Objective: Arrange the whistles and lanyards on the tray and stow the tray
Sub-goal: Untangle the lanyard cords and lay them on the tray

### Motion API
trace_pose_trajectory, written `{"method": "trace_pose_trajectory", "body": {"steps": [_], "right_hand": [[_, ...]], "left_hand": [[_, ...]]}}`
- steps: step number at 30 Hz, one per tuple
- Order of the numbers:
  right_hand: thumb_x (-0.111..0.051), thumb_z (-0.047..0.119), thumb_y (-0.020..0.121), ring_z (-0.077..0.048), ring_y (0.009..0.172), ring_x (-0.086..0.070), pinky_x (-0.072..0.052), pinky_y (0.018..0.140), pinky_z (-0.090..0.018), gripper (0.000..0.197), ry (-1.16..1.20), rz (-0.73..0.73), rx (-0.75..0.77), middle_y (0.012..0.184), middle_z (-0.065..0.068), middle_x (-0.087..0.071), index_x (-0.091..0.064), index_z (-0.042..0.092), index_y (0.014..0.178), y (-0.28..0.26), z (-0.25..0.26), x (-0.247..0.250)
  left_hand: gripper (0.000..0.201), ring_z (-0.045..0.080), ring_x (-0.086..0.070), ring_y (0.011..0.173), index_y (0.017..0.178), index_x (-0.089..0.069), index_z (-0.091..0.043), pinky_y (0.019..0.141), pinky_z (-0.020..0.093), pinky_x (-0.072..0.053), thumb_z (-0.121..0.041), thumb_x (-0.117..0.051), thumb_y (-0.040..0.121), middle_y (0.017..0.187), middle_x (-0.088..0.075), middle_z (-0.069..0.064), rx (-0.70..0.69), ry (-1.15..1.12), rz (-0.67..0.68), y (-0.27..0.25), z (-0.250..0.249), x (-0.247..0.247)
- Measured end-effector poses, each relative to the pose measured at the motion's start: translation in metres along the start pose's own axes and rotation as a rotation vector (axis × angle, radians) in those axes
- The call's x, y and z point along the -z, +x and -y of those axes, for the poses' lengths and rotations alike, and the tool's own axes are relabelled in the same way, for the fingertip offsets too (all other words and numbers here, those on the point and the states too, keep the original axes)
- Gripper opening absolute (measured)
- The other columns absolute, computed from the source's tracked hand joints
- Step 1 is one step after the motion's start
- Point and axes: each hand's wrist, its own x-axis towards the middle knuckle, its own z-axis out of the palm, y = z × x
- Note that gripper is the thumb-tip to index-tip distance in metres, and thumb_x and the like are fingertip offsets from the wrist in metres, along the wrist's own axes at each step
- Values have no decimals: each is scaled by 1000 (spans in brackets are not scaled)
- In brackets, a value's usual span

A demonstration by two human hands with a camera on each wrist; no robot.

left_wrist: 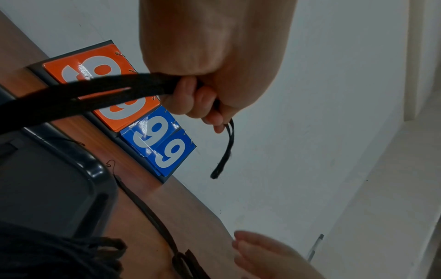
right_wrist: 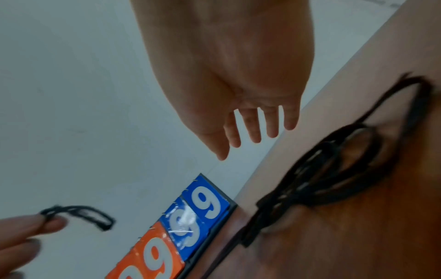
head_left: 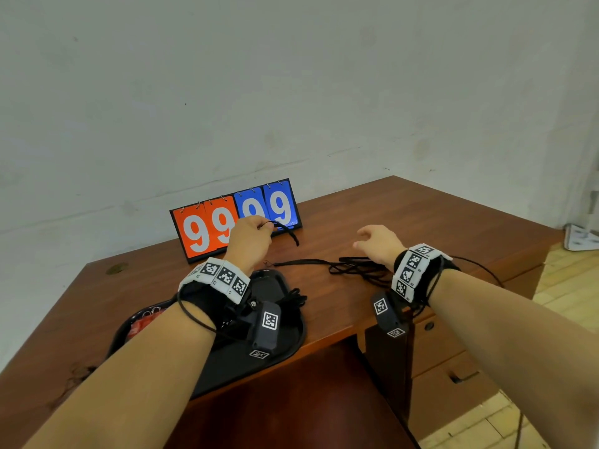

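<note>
Lanyard (left_wrist: 78,94) in left fist (left_wrist: 203,79) (doubled)

The left hand (left_wrist: 205,79) has its fingers curled around a black lanyard (left_wrist: 83,94). One short end of it hangs down past the fingers. Behind the hand stands a flip scoreboard (left_wrist: 133,117) with orange and blue nines on the brown desk (left_wrist: 190,217). A black tray (left_wrist: 95,169) sits near it. The right hand (left_wrist: 269,256) shows low down, blurry, with loose fingers.
</note>
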Motion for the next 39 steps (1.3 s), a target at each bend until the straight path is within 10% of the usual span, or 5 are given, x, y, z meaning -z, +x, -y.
{"method": "trace_pose_trajectory", "body": {"steps": [8,13,24,39], "right_hand": [[-54,23,99,-10,124,-53,-39,101,-24,43,162,229,406,137,1,-57,-51,15,141,-18,74,-20],[-59,15,97,-15,71,-67,-54,64,-24,28,314,231,480,90,-9,-75,-63,9,124,-31,106,-36],[-56,10,97,-12,45,-50,-43,44,-21,20,447,73,363,75,-4,-71,-68,2,111,-44,137,-18],[-60,10,92,-17,47,-51,-40,40,-19,7,247,37,276,77,-9,-75,-62,6,97,-71,125,-48]], "left_hand": [[23,11,-50,60,94,-71,-11,61,23,-41,-18,-50,101,67,-61,2,-75,21,71,-4,-8,-2],[21,8,-54,64,95,-71,-13,63,21,-39,-17,-52,100,69,-64,1,-123,21,85,-12,-9,12],[20,12,-44,46,90,-68,-7,45,22,-39,-23,-58,98,66,-58,6,-71,-70,29,-24,28,96],[17,9,-55,60,87,-69,-20,63,24,-41,-24,-57,98,69,-64,0,37,249,32,-83,115,215]]}}
